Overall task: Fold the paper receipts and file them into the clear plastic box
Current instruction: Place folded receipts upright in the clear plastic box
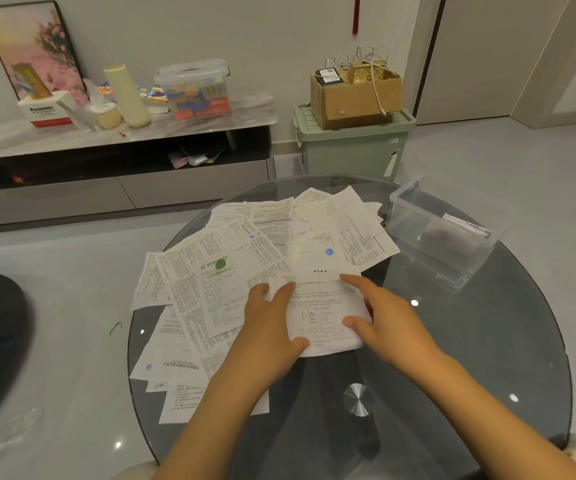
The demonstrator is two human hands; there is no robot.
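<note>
Paper receipt [324, 306] edges under both hands

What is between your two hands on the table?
In the head view, one printed paper receipt lies between the left hand and right hand; both hands touch its edges.

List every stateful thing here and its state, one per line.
receipt: flat, pinned under both hands
left hand: open, pressing the receipt's left edge
right hand: open, fingers spread on the receipt
receipt pile: unfolded, spread loosely
clear plastic box: lid off, a few papers inside
green bin: lid shut
cardboard box: open
</note>
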